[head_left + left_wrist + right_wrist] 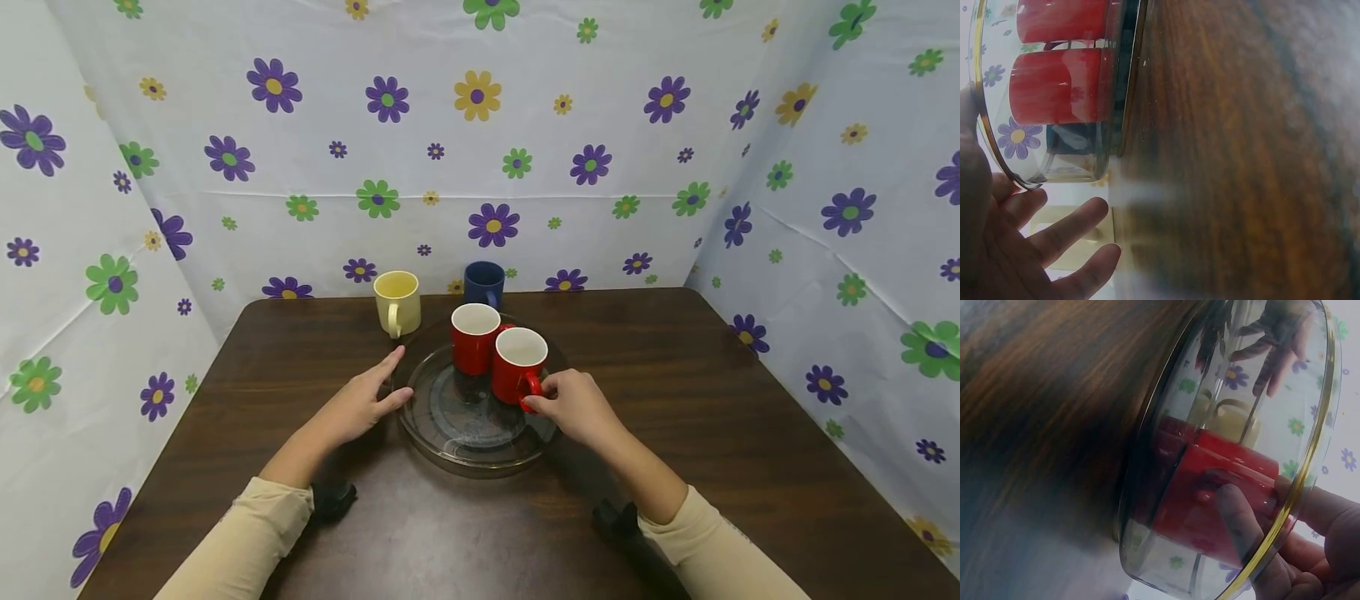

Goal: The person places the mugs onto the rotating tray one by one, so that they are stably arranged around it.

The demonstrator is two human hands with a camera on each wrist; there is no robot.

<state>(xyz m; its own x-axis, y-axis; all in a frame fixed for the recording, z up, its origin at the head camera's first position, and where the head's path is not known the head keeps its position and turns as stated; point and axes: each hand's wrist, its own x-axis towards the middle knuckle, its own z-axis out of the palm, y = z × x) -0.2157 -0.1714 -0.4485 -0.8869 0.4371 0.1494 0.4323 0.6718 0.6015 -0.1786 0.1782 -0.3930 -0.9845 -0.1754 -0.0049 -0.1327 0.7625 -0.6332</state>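
A round, see-through tray (480, 467) with a raised clear wall sits at mid-table. Two red mugs with white insides stand in it side by side, a rear mug (472, 350) and a front mug (513, 379). My right hand (581, 407) pinches the front mug's handle between thumb and fingers; in the right wrist view the thumb (1238, 512) shows through the tray's wall. At the tray's left rim, my left hand (360, 407) rests with its fingers spread and fairly straight. Its lower fingers (1072, 231) extend free of the wall in the left wrist view.
Behind the tray, a yellow mug (397, 304) stands at the back left and a blue mug (483, 283) near the back edge. The dark wooden table (660, 350) meets a flower-printed cloth (322, 117) at the back and sides.
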